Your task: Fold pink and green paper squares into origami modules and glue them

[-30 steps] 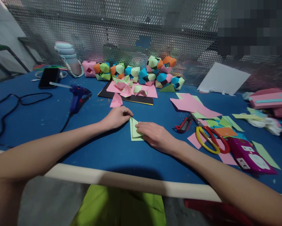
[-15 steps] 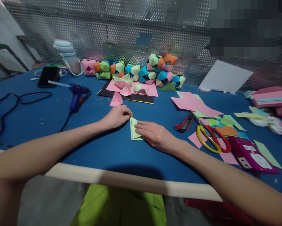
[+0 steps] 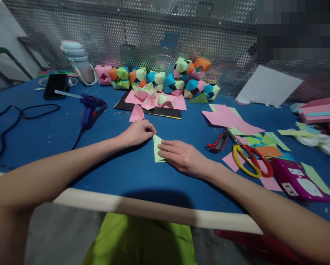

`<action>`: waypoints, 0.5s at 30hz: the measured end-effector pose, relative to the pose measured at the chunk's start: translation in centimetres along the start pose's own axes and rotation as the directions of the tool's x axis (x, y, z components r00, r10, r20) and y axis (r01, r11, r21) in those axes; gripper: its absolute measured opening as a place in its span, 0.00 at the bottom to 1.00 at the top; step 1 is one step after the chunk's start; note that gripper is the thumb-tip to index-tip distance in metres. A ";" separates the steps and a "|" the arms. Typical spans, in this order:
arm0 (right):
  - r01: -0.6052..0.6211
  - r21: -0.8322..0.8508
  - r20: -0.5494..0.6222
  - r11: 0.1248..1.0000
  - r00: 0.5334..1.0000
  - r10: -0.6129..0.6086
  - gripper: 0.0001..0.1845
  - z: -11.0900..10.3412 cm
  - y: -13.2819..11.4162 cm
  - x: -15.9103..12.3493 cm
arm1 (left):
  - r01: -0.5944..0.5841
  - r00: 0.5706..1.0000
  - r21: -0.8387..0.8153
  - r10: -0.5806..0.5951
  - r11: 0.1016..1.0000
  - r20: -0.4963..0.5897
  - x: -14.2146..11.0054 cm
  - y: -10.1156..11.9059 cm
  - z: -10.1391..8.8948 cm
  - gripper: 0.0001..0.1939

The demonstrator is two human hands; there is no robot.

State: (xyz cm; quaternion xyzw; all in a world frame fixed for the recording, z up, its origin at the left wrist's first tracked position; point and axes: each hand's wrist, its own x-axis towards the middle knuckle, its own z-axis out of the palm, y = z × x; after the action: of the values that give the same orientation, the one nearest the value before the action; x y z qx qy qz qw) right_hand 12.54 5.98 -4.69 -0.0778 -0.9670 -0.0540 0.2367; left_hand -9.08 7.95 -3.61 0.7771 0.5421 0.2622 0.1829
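A light green folded paper (image 3: 157, 146) lies on the blue table (image 3: 43, 132) in front of me. My left hand (image 3: 138, 132) is curled, its fingertips pinching the paper's top corner. My right hand (image 3: 183, 156) lies flat with fingers stretched out, pressing down on the paper's right side and covering part of it.
Scissors with red and yellow handles (image 3: 250, 160) and a red cutter (image 3: 218, 141) lie to the right among paper scraps, near a purple power strip (image 3: 297, 176). A blue glue gun (image 3: 89, 108), a black cable (image 3: 16, 121) and a phone (image 3: 55, 85) lie left. Colourful paper balls (image 3: 165, 79) line the mesh wall.
Both hands stay on the green paper; the right hand slid slightly up over it. The view shifted a little.
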 end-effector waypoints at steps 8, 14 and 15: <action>-0.006 0.041 0.047 0.999 0.999 0.004 0.15 -0.2 0.1 -0.1 | 0.005 1.000 -0.006 -0.005 1.000 0.010 -0.1 0.1 -0.1 0.09; 0.036 0.023 0.087 0.999 0.995 -0.038 0.15 -0.4 0.1 0.1 | 0.015 1.000 -0.019 -0.015 1.000 0.018 0.0 0.1 -0.2 0.09; 0.039 0.021 0.092 0.999 0.995 -0.041 0.15 -0.4 0.1 0.1 | 0.018 1.000 -0.020 -0.017 1.000 0.021 0.1 0.1 -0.2 0.09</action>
State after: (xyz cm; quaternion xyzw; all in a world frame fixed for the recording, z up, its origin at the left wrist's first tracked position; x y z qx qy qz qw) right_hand 12.63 6.00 -4.29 -0.0584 -0.9787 -0.0456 0.1912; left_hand -9.09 7.95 -3.35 0.7731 0.5443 0.2579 0.1987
